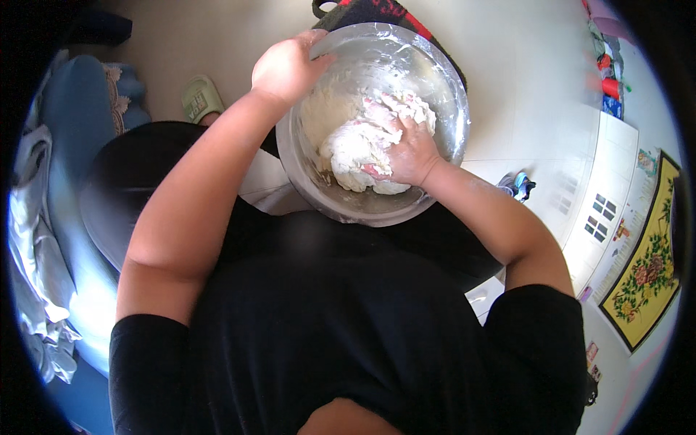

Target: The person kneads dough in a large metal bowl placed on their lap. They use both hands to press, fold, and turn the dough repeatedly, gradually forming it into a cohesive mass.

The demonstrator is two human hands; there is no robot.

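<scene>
A wide metal bowl (444, 90) sits in front of my lap, its inner wall smeared with white flour. Inside it lies a lump of shaggy white dough (351, 156), with loose, pale flour along the bowl's left side. My left hand (286, 67) is closed over the bowl's upper left rim, its thumb and fingers partly hidden. Down in the bowl, my right hand (415, 154) grips the right side of the dough. Sticky dough coats its fingers and hides parts of them.
A dark mat (360, 13) with red markings shows behind the bowl. To the left are a green slipper (202, 99) on a foot and a blue sofa (76, 109) with crumpled cloth. On the right, a yellow floral picture (645, 268) hangs near small items on the floor (533, 94).
</scene>
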